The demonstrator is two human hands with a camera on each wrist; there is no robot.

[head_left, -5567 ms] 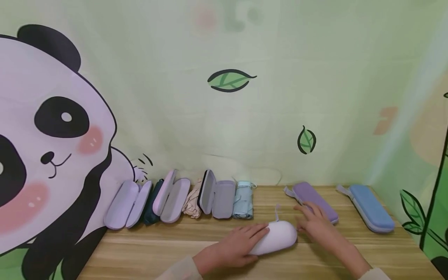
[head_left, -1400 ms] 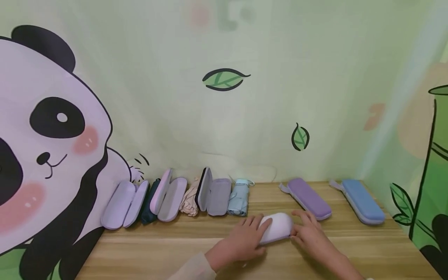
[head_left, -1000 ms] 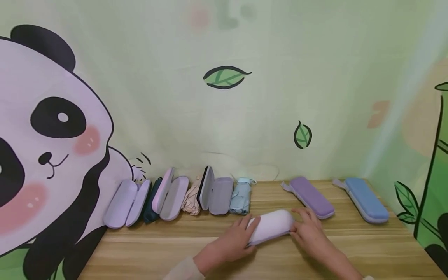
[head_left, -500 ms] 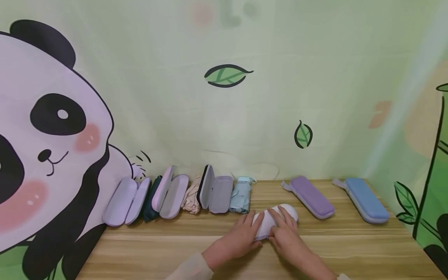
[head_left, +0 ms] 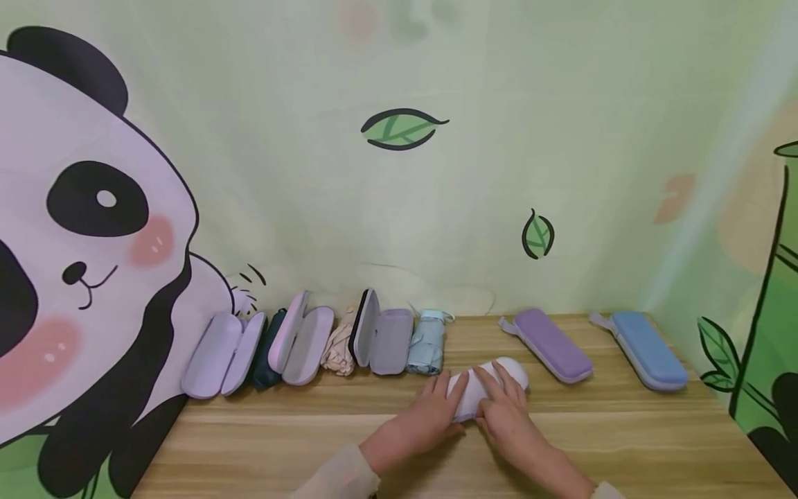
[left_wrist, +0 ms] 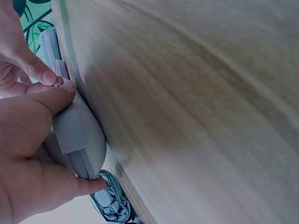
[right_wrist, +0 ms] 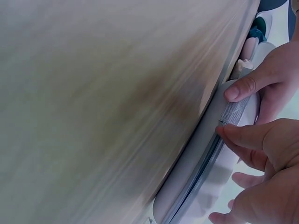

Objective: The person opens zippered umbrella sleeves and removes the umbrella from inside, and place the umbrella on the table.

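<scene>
A white zippered hard case (head_left: pixel 470 396) lies aslant on the table between the two hands. The left hand (head_left: pixel 424 419) grips its left end, thumb on the near side and fingers over the top. Beside that thumb runs a grey ribbed band (left_wrist: pixel 70 130), set across the zipper seam. On the near side the right hand (head_left: pixel 508 416) pinches a small zipper pull (right_wrist: pixel 221 124) between thumb and forefinger, right by the band. In the right wrist view the seam runs as a dark line along the case toward its right end. The inside of the case is hidden.
Along the back left of the wooden table (head_left: pixel 280 450) stand three open cases: lilac (head_left: pixel 215 353), pink-lilac (head_left: pixel 312 346) and grey (head_left: pixel 391 343). Folded umbrellas, dark teal (head_left: pixel 268 357), beige (head_left: pixel 339 350) and light blue (head_left: pixel 427 343), alternate with them. Closed purple (head_left: pixel 551 346) and blue (head_left: pixel 648 346) cases lie right.
The right hand has moved left from the case's right end along its near side. The case's strap, seen at the far side earliest, no longer shows there. The left hand stays at the left end.
</scene>
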